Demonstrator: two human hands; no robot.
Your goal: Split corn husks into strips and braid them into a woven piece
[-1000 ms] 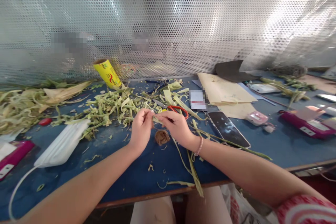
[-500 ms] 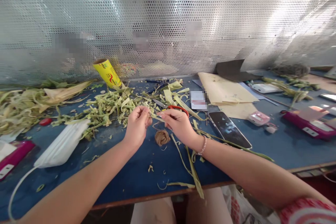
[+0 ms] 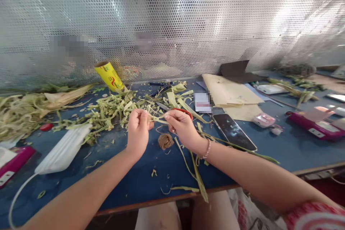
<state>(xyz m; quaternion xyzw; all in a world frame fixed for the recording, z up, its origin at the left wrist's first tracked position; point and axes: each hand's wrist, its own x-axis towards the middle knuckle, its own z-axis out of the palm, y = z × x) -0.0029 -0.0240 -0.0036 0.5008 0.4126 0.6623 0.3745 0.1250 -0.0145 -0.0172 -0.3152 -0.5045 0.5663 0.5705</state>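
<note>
My left hand (image 3: pixel 138 129) pinches one end of a thin pale strip (image 3: pixel 157 118), its fingers curled. The other end of the strip is between the closed fingertips of my right hand (image 3: pixel 182 127), which has a beaded bracelet at the wrist. Just below, between both hands, a ball of brown twine (image 3: pixel 165 141) rests on the blue table. Red-handled scissors (image 3: pixel 183 112) lie behind my right hand, partly hidden by it. Dried green leaf strips (image 3: pixel 107 113) are heaped behind and left of my left hand.
A yellow tube (image 3: pixel 110 76) leans near the perforated metal screen (image 3: pixel 167 14). A phone (image 3: pixel 234 132), cream paper (image 3: pixel 229 91) and a magenta power strip (image 3: pixel 315 125) lie right. At left are a white mask (image 3: pixel 63 149) and a husk pile (image 3: pixel 18 116). The blue table (image 3: pixel 129 187) has a wooden front edge.
My hands have moved slightly apart, and the strip between them shows more. The view has shifted a little.
</note>
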